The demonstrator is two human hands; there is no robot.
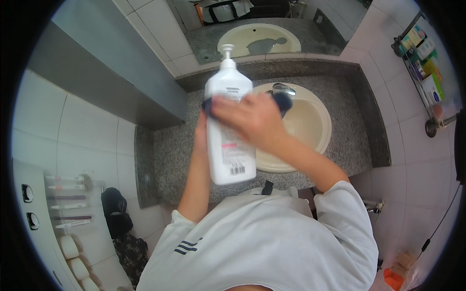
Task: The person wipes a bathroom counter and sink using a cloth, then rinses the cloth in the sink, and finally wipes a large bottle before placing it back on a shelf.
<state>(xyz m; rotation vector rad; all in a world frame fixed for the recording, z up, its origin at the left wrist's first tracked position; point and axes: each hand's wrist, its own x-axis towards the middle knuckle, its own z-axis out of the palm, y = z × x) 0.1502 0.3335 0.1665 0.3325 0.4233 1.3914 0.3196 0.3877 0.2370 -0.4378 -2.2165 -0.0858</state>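
Observation:
A large white plastic pump bottle stands upright in front of me, raised over the front of the counter. My left hand grips it from its left side and from behind, with most of the fingers hidden. Across the bottle's printed face lies my right hand, blurred. It presses a dark blue cloth against the bottle; one end shows at the bottle's left edge, another hangs on the right. The bottle bears small print and a barcode.
Behind the bottle, a cream oval washbasin with a chrome faucet sits in a grey granite counter. A mirror rises behind. On the right wall is a shelf with packages; left, a toothbrush holder and hanging dark cloth.

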